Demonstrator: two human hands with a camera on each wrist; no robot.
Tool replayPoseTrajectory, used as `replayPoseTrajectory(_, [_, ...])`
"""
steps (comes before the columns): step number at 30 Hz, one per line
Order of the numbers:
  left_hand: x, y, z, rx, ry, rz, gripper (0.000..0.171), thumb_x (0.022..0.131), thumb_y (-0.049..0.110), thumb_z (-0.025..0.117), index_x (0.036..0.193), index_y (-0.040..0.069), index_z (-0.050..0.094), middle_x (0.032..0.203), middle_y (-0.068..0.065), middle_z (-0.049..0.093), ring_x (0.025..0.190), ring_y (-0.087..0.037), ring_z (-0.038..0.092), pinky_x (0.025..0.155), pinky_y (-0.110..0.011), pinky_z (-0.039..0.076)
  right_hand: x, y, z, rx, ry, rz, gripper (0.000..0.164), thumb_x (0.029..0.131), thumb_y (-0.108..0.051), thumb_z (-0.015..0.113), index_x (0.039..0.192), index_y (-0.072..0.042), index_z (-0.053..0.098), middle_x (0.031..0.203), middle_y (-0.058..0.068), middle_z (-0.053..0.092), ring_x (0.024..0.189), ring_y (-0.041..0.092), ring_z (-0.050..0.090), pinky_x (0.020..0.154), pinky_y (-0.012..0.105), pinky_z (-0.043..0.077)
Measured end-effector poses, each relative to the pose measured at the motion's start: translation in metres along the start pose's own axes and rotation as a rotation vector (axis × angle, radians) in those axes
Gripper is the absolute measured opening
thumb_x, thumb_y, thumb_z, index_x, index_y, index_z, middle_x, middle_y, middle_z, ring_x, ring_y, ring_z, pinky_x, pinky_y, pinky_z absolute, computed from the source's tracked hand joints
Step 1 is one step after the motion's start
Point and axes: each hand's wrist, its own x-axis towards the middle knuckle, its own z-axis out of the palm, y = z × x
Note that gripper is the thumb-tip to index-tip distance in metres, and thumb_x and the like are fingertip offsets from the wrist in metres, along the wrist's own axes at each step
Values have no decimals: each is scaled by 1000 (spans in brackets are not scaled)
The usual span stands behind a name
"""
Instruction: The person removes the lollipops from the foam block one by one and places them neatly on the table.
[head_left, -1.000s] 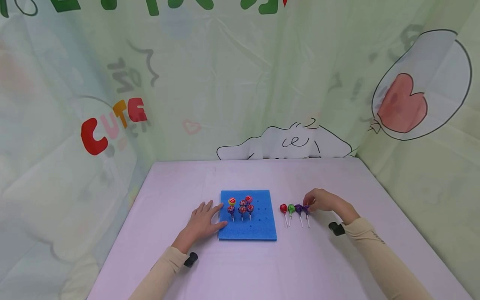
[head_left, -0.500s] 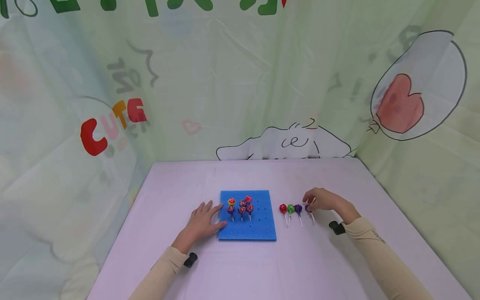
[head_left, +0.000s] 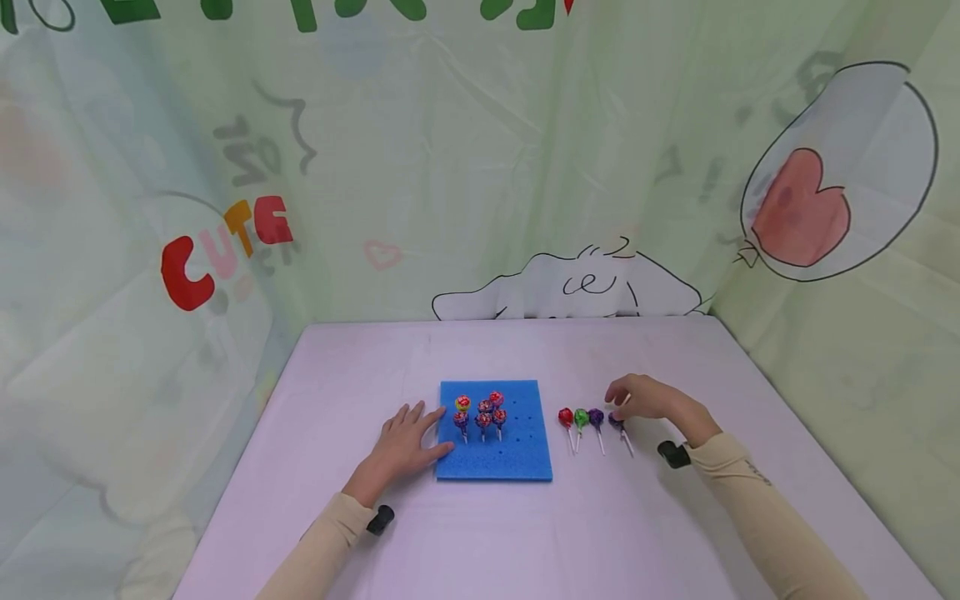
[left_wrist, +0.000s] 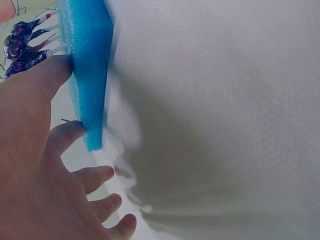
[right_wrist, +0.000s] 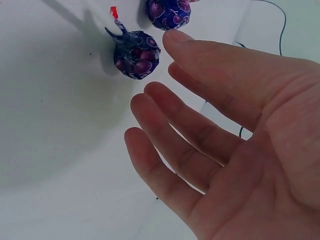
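My left hand (head_left: 407, 442) lies spread on the table at the left of a blue foam board (head_left: 495, 467). Its thumb and index finger touch the board's edge. Several wrapped lollipops (head_left: 484, 421) stand upright in the board's left half. To its right, a red lollipop (head_left: 566, 415), a green lollipop (head_left: 581, 417) and a purple lollipop (head_left: 596, 416) lie in a row. My right hand (head_left: 648, 398) hovers over a second purple lollipop (right_wrist: 137, 56) at the row's right end. In the right wrist view its fingers are loosely bent, apart from that lollipop's head.
Small holes (head_left: 517, 439) dot the right half of the board. A pale cloth covers the table (head_left: 480, 542). Printed curtains (head_left: 420, 167) hang behind the table and at both sides. Each wrist carries a small black device (head_left: 673, 456).
The rightmost purple lollipop's stick has swung to the right, leaving a gap beside the other purple one. My right hand has barely shifted and its fingers have come off the lollipop. My left hand stays put.
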Motion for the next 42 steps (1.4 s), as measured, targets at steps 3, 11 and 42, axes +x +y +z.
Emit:
replayPoseTrajectory(3, [0, -1, 1, 0, 1, -1, 73, 81, 65, 49, 142, 28, 35, 147, -15, 26, 135, -40, 15, 103, -59, 17, 1, -4, 0, 4, 7, -2, 26, 83, -9, 66, 108, -3, 61, 102, 12, 60, 87, 21, 57, 75, 42, 49])
replayPoseTrajectory(11, [0, 0, 0, -4, -3, 0, 73, 81, 64, 50, 142, 27, 35, 148, -15, 25, 135, -40, 14, 103, -59, 16, 6, -21, 5, 14, 67, -42, 28, 84, -9, 65, 110, -1, 61, 106, 14, 61, 90, 22, 58, 74, 37, 51])
replayPoseTrajectory(42, [0, -1, 0, -17, -2, -6, 72, 81, 63, 51, 142, 27, 35, 148, -14, 25, 135, -40, 14, 104, -58, 16, 47, -119, 71, -206, 485, -480, 34, 84, -19, 68, 116, -15, 60, 114, -1, 55, 107, 16, 53, 85, 35, 48])
